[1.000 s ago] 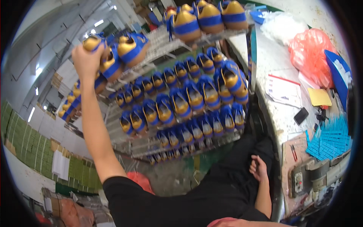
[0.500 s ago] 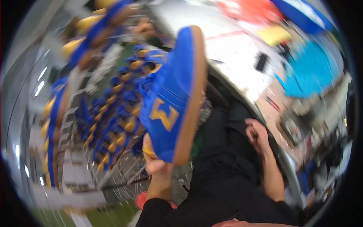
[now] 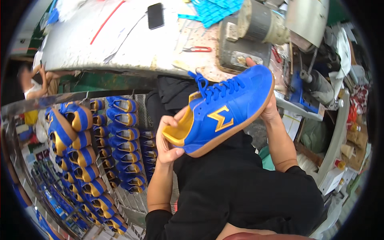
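Note:
A blue sneaker with a yellow side emblem, yellow lining, blue laces and a brown gum sole is held tilted above my lap, toe up to the right. My left hand grips its heel, with fingers at the collar opening and the thumb low on the outside of the heel. Around the toe end, my right hand holds the shoe from behind and beneath; a fingertip shows past the upper edge, and the other fingers are mostly hidden. The laces are tied near the tongue.
To the left stands a rack with rows of matching shoes. A white worktable ahead carries a phone, red-handled snips, turquoise woven material and a machine. Another person sits at far left.
My view has turned toward the right and the table. The shoe, earlier upright in my left hand alone, now lies more sideways. My right hand has come from beside my leg to its toe.

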Demonstrator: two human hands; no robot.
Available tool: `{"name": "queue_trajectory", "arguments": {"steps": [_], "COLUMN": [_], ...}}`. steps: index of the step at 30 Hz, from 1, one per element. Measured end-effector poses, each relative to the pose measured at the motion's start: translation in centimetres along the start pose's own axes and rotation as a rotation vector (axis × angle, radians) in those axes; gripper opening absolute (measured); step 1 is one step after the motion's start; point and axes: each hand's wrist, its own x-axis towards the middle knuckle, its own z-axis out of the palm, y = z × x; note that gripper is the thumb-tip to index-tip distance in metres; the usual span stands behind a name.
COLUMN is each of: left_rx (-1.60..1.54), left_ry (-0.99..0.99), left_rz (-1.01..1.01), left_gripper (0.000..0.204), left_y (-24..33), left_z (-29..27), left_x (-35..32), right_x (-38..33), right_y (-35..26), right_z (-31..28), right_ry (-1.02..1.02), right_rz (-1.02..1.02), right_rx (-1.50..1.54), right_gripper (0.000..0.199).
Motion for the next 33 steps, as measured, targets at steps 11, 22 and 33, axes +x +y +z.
{"name": "queue_trajectory", "arguments": {"steps": [11, 22, 33], "left_rx": [0.009, 0.177, 0.263], "left_ry": [-0.072, -0.048, -0.041], "left_rz": [-0.149, -0.109, -0.025], "left_gripper": [0.107, 0.119, 0.112], "left_y": [-2.1, -3.6, -2.0], "left_z": [5.6, 4.4, 2.9], "left_x": [7.2, 6.9, 5.9], "right_x": [-2.2, -2.5, -2.5], "right_y": [-6.6, -6.2, -5.4], "right_z": [-6.1, -6.9, -6.1], "right_ry": [0.240, 0.135, 0.085], "right_rz": [0.059, -0.071, -0.080], "right_rx": [-0.008, -0.145, -0.140], "right_gripper": [0.108, 0.109, 0.117]}}
